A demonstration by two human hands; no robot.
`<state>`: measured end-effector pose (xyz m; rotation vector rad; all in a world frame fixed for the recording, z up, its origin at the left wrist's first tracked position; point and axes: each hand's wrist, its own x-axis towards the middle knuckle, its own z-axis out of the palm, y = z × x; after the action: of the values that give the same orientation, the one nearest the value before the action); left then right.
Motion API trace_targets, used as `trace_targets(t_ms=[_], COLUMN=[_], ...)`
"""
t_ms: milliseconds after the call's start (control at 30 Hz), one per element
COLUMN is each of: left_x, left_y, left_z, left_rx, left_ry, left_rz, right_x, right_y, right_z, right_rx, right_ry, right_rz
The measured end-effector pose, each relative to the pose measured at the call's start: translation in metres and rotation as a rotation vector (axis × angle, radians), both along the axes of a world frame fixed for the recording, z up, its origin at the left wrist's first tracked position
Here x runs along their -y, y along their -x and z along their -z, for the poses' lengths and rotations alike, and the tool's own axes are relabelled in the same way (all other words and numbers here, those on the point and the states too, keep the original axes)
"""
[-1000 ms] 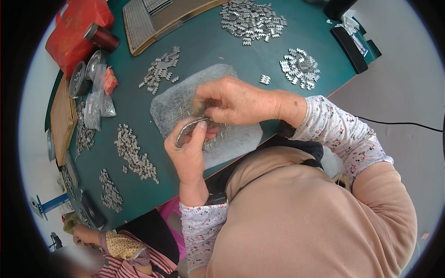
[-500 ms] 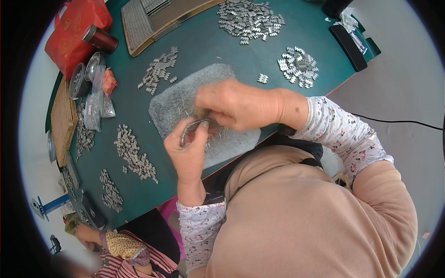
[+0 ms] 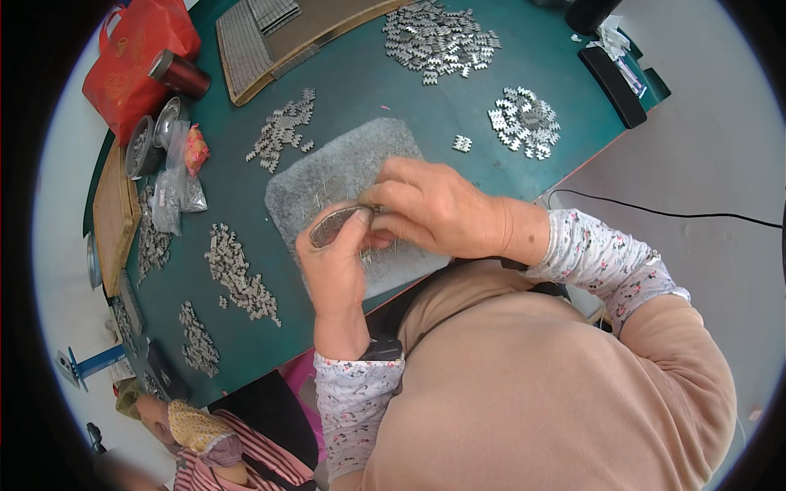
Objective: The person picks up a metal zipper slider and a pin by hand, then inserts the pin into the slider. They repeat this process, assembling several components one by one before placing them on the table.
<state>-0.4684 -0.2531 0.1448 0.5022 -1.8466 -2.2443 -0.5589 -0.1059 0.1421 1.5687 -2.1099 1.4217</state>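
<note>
A curved metal link band (image 3: 334,224), like a piece of watch strap, is held between the thumb and fingers of my left hand (image 3: 333,270). At the band's right end, the fingers of my right hand (image 3: 434,204) are pinched together. What sits between those fingertips is hidden. Both hands are above a grey felt mat (image 3: 368,147), where many thin metal pins (image 3: 332,188) lie scattered. Just beyond the mat's right side is a small metal link piece (image 3: 462,144).
Piles of metal links lie around: a large pile (image 3: 438,41), a round one (image 3: 526,123) and several at left. A wooden tray (image 3: 286,41), red bag (image 3: 143,61), dark red tumbler (image 3: 178,74), metal bowls and plastic bags (image 3: 168,196) line the far left. A co-worker's sleeve (image 3: 201,430) shows lower left.
My right hand has come down and slightly right, its blurred fingers now still at the band's end. In my left hand the band has turned, showing more of its broad face.
</note>
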Motion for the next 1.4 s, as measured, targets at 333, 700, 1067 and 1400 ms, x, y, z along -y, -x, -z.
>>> trace_targets(t_ms=[333,700,1067,1400], left_x=[-0.011,-0.013,-0.042,-0.046], left_y=[0.007,-0.002,0.014,0.014], left_z=[-0.003,-0.002,0.0,0.009], left_rx=[0.021,-0.141,-0.03,-0.018], left_ry=[-0.247,-0.35,-0.229,-0.272], left_rz=[-0.127,0.044,-0.11,-0.16], right_x=[-0.005,-0.016,-0.044,-0.1], right_y=[0.007,0.014,0.025,0.063], right_z=[0.004,-0.006,-0.005,-0.006], right_rx=[-0.114,0.219,0.261,0.021], right_ry=[-0.025,0.023,0.036,-0.127], right_rz=[0.076,-0.041,0.018,0.46])
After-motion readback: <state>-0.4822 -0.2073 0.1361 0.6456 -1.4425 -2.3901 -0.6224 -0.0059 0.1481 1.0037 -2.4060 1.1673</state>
